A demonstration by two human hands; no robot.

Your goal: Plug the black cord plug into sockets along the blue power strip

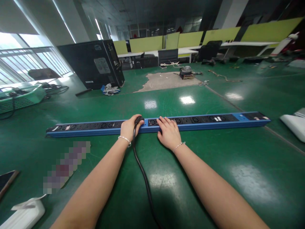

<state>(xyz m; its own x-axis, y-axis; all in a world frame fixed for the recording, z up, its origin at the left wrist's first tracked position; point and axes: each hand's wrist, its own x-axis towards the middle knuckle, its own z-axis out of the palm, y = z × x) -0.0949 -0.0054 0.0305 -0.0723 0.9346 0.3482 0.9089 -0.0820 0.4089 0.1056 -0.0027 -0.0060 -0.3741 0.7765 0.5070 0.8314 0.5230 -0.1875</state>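
Observation:
A long blue power strip [202,126] with black sockets lies across the green table. Near its middle, my left hand [128,128] is closed on a black plug [139,120] at the strip's top face. From that plug a black cable [145,178] runs down toward the bottom of the view. My right hand [169,132] rests on the strip just right of the plug, its fingers spread over the sockets and nothing held in it. Whether the plug sits inside a socket is hidden by my fingers.
A black computer case [90,65] stands at the back left beside gloves [110,89]. A green basket [21,100] is at the left edge. White devices lie at the lower left [26,216] and right [294,127]. Farther back sits a small metal device [186,73].

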